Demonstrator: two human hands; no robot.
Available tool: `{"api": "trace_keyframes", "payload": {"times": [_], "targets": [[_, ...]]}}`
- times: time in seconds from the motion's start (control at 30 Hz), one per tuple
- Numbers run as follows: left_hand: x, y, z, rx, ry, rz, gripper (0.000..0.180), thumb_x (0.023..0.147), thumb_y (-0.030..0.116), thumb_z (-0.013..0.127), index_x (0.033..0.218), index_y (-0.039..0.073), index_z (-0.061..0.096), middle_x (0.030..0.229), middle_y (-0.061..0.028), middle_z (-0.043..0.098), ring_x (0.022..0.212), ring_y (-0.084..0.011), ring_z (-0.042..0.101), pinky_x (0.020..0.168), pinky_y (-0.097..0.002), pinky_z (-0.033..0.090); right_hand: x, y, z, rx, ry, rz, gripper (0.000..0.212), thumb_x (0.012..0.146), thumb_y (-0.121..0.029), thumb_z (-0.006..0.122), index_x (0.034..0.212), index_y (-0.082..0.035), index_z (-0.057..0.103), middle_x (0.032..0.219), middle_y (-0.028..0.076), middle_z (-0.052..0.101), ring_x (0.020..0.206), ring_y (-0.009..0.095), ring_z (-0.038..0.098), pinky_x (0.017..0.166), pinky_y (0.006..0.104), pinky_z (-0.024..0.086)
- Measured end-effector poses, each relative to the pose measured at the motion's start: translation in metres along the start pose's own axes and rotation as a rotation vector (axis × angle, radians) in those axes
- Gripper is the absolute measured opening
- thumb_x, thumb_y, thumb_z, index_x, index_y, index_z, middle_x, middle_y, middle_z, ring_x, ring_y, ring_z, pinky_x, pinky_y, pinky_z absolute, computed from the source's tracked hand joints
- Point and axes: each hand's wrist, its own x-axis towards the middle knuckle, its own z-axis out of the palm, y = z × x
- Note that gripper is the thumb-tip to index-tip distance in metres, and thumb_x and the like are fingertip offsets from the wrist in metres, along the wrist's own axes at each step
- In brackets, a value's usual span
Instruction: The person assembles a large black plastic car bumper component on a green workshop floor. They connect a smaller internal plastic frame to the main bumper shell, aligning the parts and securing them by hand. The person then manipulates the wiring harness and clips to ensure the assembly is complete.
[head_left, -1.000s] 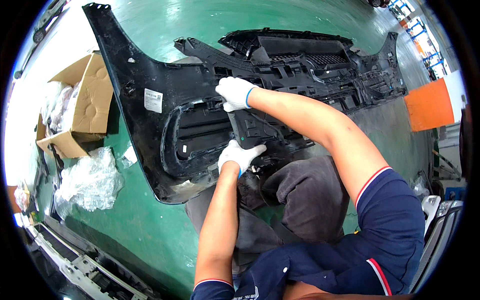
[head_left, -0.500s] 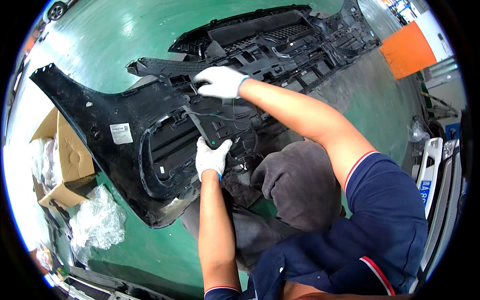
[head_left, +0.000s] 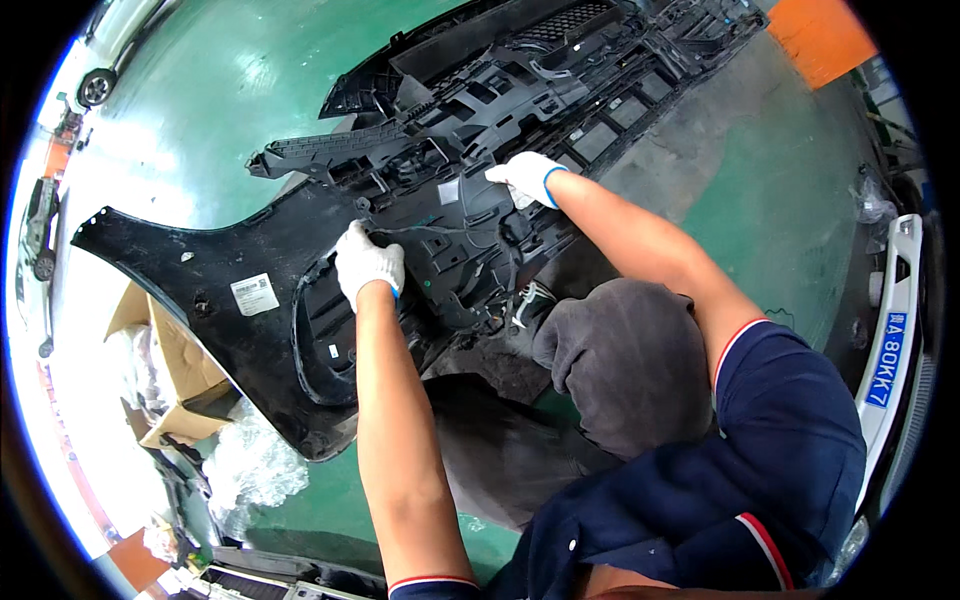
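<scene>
We're prob. working over the inner side of the black car bumper [head_left: 300, 232], which lies inner face up on the green floor [head_left: 740, 220]; next move prob. calls for a steady L hold w/ R doing the finer work. Our L hand [head_left: 370, 265] is at the far end of the recess [head_left: 325, 310], arm reaching fwd, thumb out right; R hand [head_left: 528, 180] angles in from the right, near a white label [head_left: 448, 192]. Can't tell if either hand's fingers grip or just touch.
</scene>
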Motion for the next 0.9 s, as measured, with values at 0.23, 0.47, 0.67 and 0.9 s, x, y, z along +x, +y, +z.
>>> {"api": "trace_keyframes", "payload": {"times": [0.23,0.47,0.67,0.9], "targets": [[0.039,-0.01,0.012,0.004,-0.122,0.022,0.098,0.079,0.039,0.084,0.159,0.009,0.037,0.154,-0.0176,0.052,0.139,-0.0345,0.055,0.114,-0.0412,0.046,0.005,-0.036,0.02,0.332,-0.103,0.169,0.047,0.087,-0.035,0.078,0.117,0.002,0.073,0.113,0.016,0.074,0.1,0.029,0.072,0.085,0.0426,0.057],[0.055,-0.022,0.012,-0.107,-0.146,0.201,0.096,0.084,0.036,0.086,0.159,0.002,0.035,0.144,-0.0224,0.062,0.131,-0.033,0.062,0.11,-0.0387,0.047,0.002,-0.024,0.056,0.153,0.367,0.053,0.085,0.085,-0.067,0.07,0.125,0.008,0.067,0.133,0.031,0.065,0.126,0.043,0.062,0.105,0.0463,0.05],[0.063,-0.048,0.039,-0.522,-0.096,0.254,0.079,0.093,0.018,0.08,0.158,-0.001,0.038,0.136,-0.0175,0.067,0.119,-0.0217,0.066,0.104,-0.0338,0.05,-0.007,-0.021,0.056,0.147,0.423,-0.049,0.08,0.086,-0.067,0.068,0.11,0.009,0.069,0.115,0.032,0.07,0.113,0.044,0.067,0.097,0.0491,0.053],[0.055,-0.046,0.033,-0.589,-0.073,0.213,0.081,0.09,0.014,0.082,0.158,0.002,0.039,0.141,-0.0208,0.063,0.122,-0.0251,0.065,0.108,-0.036,0.049,-0.011,-0.027,0.045,0.24,0.357,-0.142,0.073,0.088,-0.064,0.069,0.1,0.008,0.068,0.1,0.025,0.072,0.097,0.036,0.073,0.083,0.0457,0.058]]}}
